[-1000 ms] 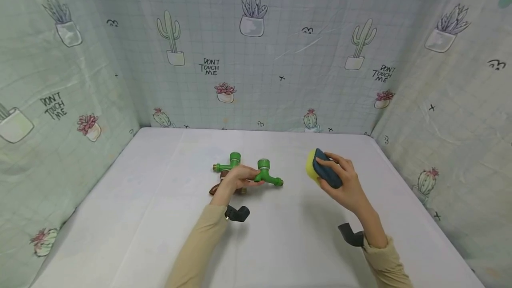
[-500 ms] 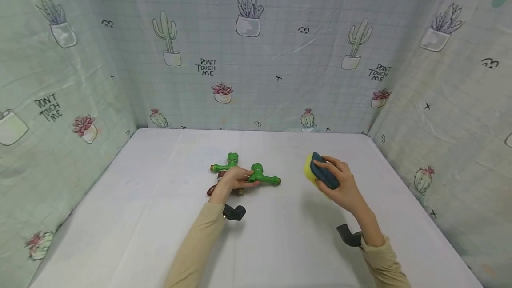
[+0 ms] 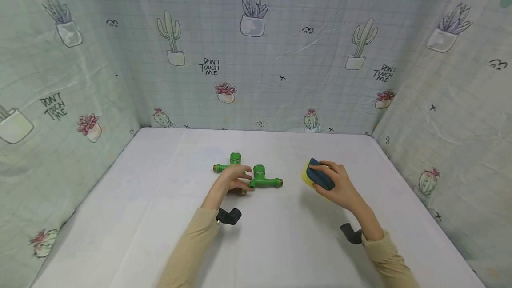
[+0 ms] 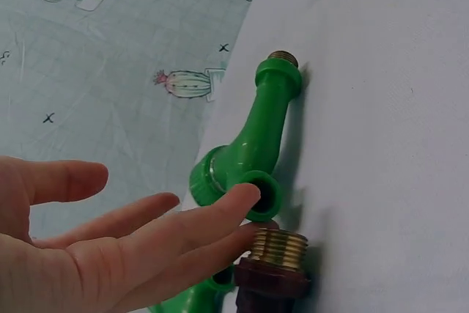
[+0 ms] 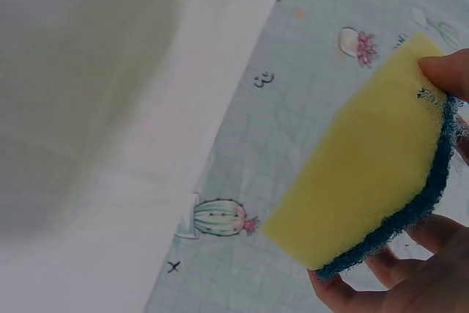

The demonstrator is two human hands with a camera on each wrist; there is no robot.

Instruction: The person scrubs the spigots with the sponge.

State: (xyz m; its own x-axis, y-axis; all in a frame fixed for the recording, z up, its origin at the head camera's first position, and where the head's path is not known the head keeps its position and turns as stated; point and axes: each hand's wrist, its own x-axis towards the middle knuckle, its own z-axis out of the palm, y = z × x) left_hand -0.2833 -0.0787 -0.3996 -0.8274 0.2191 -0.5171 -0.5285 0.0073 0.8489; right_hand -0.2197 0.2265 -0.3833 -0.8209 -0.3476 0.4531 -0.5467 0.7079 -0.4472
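A green tap [image 3: 264, 182] with a brass threaded end lies on the white table, just right of my left hand [image 3: 229, 180]. That hand has its fingers spread and holds nothing; in the left wrist view a fingertip overlaps the spout of the tap [image 4: 256, 137], and I cannot tell whether they touch. Partly behind the hand lie a second green tap [image 3: 235, 159] and a brown tap, whose brass thread [image 4: 278, 247] shows in the left wrist view. My right hand [image 3: 340, 190] holds a yellow sponge [image 5: 359, 159] with a dark blue scouring side above the table.
The white table [image 3: 132, 217] is bordered at the back and both sides by a cloth [image 3: 256, 79] printed with cacti. A black camera mount [image 3: 229, 216] sits at my left wrist, and another black mount [image 3: 351, 234] at the right.
My left hand has let go of the right-hand green tap, which now lies on the table, and has drawn slightly left. The right hand has lowered the sponge a little and moved it left.
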